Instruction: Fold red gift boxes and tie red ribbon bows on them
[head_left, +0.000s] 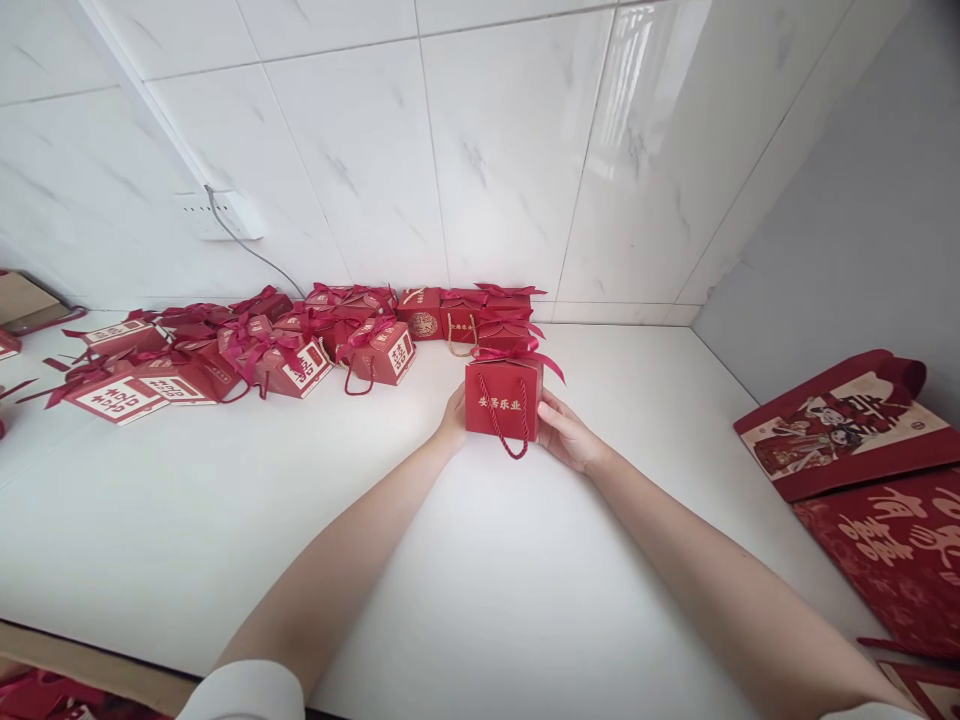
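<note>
A red gift box point(503, 402) with gold characters, a twisted red rope handle and a ribbon bow on top stands upright between both hands. My left hand point(454, 415) holds its left side, the fingers partly hidden behind it. On the right side, my right hand point(564, 430) presses its fingers against the box. Just behind it is another red box point(504, 330) with a bow, partly covered by the held one. A row of similar boxes point(459, 320) runs along the wall.
Many ribboned red boxes point(180, 375) crowd the left rear of the white table point(300, 520). Red printed bags point(847, 425) lie at the right. A wall socket point(219, 216) with a grey cable is at the back left. A cardboard box edge point(105, 668) shows at lower left.
</note>
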